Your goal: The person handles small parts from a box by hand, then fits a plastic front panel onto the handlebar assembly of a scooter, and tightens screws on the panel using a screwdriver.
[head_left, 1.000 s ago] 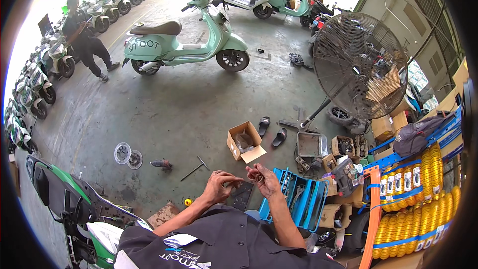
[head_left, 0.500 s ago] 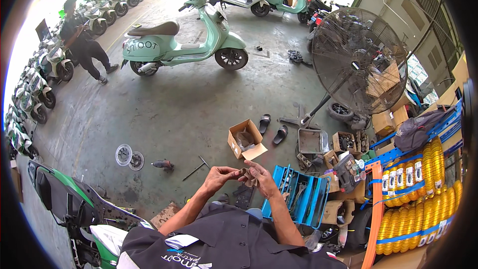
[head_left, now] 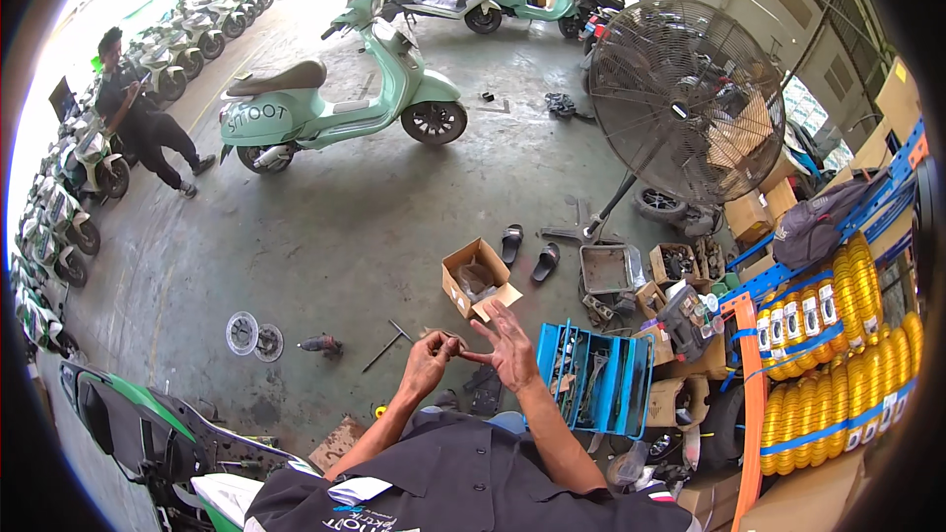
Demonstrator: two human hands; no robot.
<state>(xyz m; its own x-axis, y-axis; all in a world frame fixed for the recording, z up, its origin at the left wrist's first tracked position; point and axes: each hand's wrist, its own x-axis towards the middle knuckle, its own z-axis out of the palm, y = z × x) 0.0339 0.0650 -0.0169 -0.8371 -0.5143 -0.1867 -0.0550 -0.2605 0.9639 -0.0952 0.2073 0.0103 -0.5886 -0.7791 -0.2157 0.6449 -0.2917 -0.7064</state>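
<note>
In front of my chest, my left hand is closed, its fingers pinched around a small crumpled brown piece, possibly cloth; the grip hides most of it. Beside it, my right hand is open with fingers spread upward. Its thumb reaches across to the left fingertips. Just beyond the hands stands an open cardboard box with a clear plastic bag inside. To the right of my right forearm lies a blue cantilever toolbox, opened out and filled with hand tools.
A T-handle wrench, a power tool and two discs lie on the floor. Sandals and a large fan are beyond. Yellow coil springs fill the right. A mint scooter and a person stand farther off.
My right hand has let go of the brown piece and spread its fingers; the left hand keeps it. My view has shifted slightly. The distant person has raised a hand.
</note>
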